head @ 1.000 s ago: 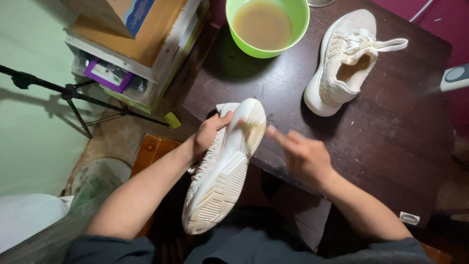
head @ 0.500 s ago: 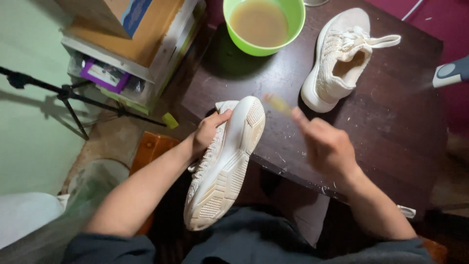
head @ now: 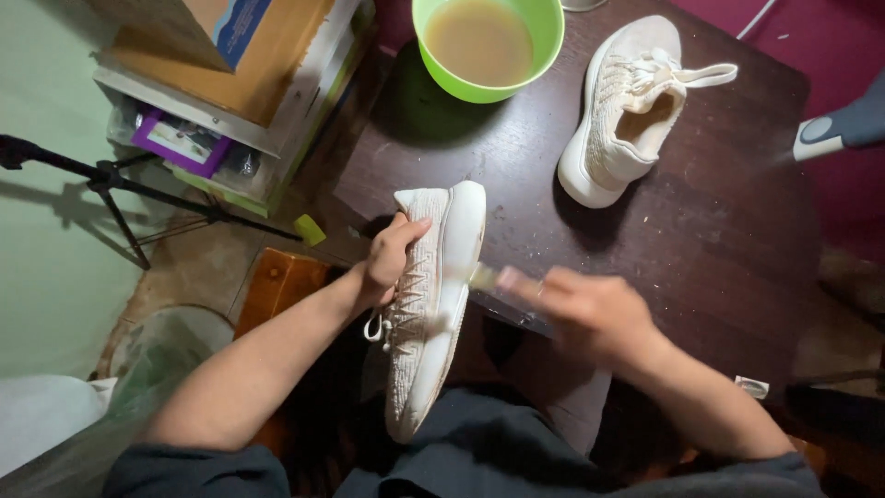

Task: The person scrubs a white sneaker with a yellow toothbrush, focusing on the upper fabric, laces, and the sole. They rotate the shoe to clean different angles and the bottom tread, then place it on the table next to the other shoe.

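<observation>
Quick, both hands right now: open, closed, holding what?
Left hand: closed on the white sneaker, gripping its upper.
Right hand: motion-blurred, closed on a small brush at the sneaker's sole edge.

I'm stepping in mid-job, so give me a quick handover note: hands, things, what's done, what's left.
Left hand: grip around the white sneaker, held on its side at the table edge.
Right hand: blurred, holding a small brush at the sneaker's sole edge.
Green bowl of murky water and the second sneaker stand on the table.
Done: cannot tell. Left: the held sneaker is under the brush; second sneaker lies untouched.
</observation>
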